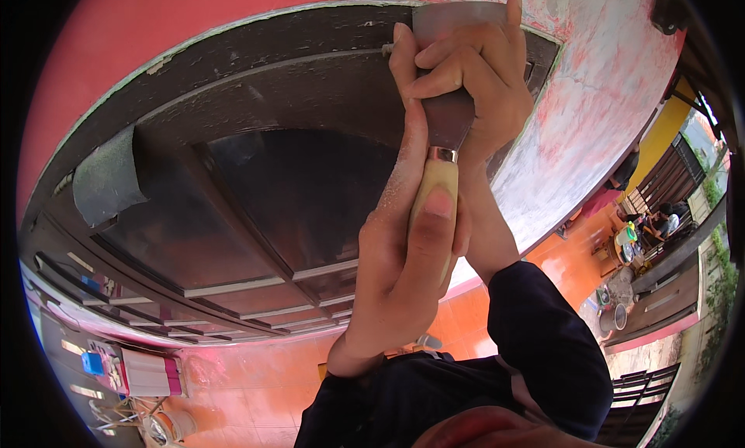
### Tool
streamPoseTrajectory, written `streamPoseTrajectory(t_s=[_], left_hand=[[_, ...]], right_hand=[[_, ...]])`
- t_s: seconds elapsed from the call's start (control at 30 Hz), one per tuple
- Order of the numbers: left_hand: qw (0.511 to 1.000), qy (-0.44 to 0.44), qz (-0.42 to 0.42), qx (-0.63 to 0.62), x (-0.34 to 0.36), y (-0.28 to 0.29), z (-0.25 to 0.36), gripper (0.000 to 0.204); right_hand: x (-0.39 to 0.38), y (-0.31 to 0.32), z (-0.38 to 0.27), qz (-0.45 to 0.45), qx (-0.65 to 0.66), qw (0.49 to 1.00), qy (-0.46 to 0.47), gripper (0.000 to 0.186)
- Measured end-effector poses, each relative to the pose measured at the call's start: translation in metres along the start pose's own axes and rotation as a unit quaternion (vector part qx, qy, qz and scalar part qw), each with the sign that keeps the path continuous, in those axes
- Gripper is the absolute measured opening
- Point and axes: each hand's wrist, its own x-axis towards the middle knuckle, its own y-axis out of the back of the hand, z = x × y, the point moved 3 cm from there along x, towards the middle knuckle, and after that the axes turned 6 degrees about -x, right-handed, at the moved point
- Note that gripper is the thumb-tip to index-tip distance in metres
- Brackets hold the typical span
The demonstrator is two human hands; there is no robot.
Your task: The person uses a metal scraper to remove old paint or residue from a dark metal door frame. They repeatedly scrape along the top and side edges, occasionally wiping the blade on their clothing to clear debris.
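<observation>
A putty knife (pixel 439 172) with a pale handle, a metal collar and a broad flat blade points upward in front of me. My left hand (pixel 392 273) is wrapped round its handle, the thumb lying along the front. My right hand (pixel 497 87) is closed over the blade, its fingers bent across the metal and hiding part of it. The blade's wide end reaches the upper edge of a dark brown window frame (pixel 310 36), by the wall; whether it touches cannot be made out. Pale dust coats the side of my left hand.
A grey rough-looking sheet (pixel 109 180) hangs on the frame at left. Patchy pink and white wall (pixel 597 83) borders the frame at right. Below is an orange tiled floor (pixel 240 386). A bucket (pixel 613 317) stands far right, near seated people (pixel 663 219). Another container (pixel 180 425) is at lower left.
</observation>
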Motion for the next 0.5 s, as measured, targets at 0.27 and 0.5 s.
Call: streamPoseTrajectory(t_s=[0.27, 0.5], left_hand=[[0.963, -0.071, -0.172, 0.193, -0.009, 0.011, -0.047, 0.073], [0.924, 0.004, -0.264, 0.277, -0.072, 0.067, -0.166, 0.04]], right_hand=[[-0.044, 0.094, 0.025, -0.055, 0.007, 0.993, -0.106, 0.045], [-0.207, 0.252, -0.035, -0.312, 0.189, 0.659, -0.658, 0.041]])
